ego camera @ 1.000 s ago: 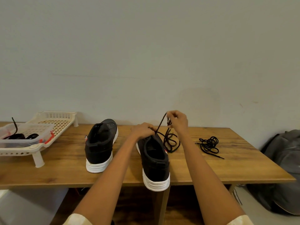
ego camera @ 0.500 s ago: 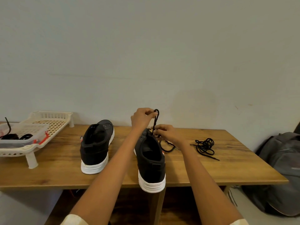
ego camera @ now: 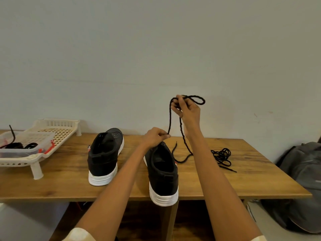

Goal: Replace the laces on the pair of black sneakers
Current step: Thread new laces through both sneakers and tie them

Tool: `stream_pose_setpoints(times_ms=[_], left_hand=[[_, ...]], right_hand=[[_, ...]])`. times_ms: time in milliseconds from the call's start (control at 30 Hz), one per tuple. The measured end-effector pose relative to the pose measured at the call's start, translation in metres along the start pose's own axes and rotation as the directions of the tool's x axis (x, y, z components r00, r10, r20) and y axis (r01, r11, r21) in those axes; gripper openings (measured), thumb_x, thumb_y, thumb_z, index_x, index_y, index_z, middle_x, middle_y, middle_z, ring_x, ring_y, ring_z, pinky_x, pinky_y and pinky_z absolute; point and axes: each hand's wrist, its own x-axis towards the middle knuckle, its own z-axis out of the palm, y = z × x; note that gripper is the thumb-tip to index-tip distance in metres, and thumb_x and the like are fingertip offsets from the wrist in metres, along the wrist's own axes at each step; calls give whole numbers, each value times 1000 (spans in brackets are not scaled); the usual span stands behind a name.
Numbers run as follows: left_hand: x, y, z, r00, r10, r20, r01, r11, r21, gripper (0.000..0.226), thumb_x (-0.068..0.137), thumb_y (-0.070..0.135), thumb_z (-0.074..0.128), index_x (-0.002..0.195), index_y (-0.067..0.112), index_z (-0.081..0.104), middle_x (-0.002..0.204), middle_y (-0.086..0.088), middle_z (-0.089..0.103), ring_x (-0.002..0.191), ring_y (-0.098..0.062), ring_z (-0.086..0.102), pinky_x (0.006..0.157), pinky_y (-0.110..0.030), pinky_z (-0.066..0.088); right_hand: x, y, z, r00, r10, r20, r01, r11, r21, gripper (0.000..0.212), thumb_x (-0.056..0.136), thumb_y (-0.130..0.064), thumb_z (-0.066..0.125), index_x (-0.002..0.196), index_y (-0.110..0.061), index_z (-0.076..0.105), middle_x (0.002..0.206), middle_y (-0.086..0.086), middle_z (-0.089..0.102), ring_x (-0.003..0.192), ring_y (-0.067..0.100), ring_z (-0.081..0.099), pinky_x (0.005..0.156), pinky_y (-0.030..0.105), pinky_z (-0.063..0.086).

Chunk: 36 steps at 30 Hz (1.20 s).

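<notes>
sneaker (ego camera: 163, 173) toe away, lace (ego camera: 169, 117) hanging upright

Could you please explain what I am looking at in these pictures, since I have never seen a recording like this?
There is no machine here: a person wears a camera on the head, so you see their own two arms reaching forward over a wooden table. The right hand is raised and holds a black lace looped through its fingers; the lace runs down to the left hand, which pinches it at the near sneaker. A second sneaker stands to the left with no lace visible. Another bundled lace lies at the right, and a white rack at the left carries a clear box with more dark laces.
</notes>
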Motion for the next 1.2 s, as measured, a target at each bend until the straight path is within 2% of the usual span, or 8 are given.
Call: stream_pose_setpoints(times_ms=[100,200,367,567,733,833,1033,1200], left_hand=[[-2,7,-7,976,7,-220,-42,988,-152,24,92,29,58,96,12,74,89,-5,67,83,-21,59,80,-35,47],[1,6,-14,970,-55,-236,76,994,78,26,91,29,59,73,13,67,70,-9,60,73,-28,56,74,-33,43],[-2,-1,-9,967,-224,-125,255,888,382,43,90,25,53,130,10,46,131,-12,51,118,-31,50,101,-43,40],[-5,6,-8,960,-229,-165,274,895,353,48,89,16,47,135,9,35,134,-16,42,122,-34,43,101,-44,37],[-3,-1,-7,972,-228,-61,235,912,335,46,87,19,49,133,16,44,133,-12,48,120,-31,47,102,-45,39],[-2,2,-7,985,-156,-79,172,946,275,41,87,15,51,127,20,50,130,-7,52,118,-28,49,105,-46,34],[-3,17,-3,998,51,-32,-43,981,192,46,87,11,52,131,25,49,135,-1,47,124,-20,45,104,-40,34],[-3,27,1,981,169,94,-158,981,-109,69,86,4,59,146,15,28,147,-3,37,137,-18,33,105,-24,31]], right_hand=[[3,3,-6,999,20,-37,-22,997,-69,13,95,-14,56,95,-6,66,85,9,66,80,17,64,80,29,57],[-1,18,-18,974,206,-97,-227,857,-462,15,94,-14,58,89,-3,66,79,12,65,62,15,60,66,28,58],[-2,35,-35,886,448,-120,-285,324,-902,16,90,-15,64,84,-1,63,69,10,61,56,19,55,56,28,50],[-6,48,-58,913,380,-148,-217,145,-965,24,91,-2,48,114,-5,55,113,17,62,92,28,61,86,41,54],[-19,60,-69,732,659,-170,-164,-71,-984,47,87,-42,64,115,-5,62,118,11,63,106,26,59,80,33,46],[-24,67,-74,689,693,-214,-128,-175,-976,52,82,-43,69,119,-8,58,119,7,61,104,23,56,79,30,44],[-26,73,-76,768,608,-203,-202,-71,-977,17,87,-18,63,100,-7,61,93,8,63,82,19,58,71,28,50],[-4,21,-55,919,395,-5,-192,435,-880,14,86,-16,64,84,-3,69,69,2,64,65,14,62,62,23,54]])
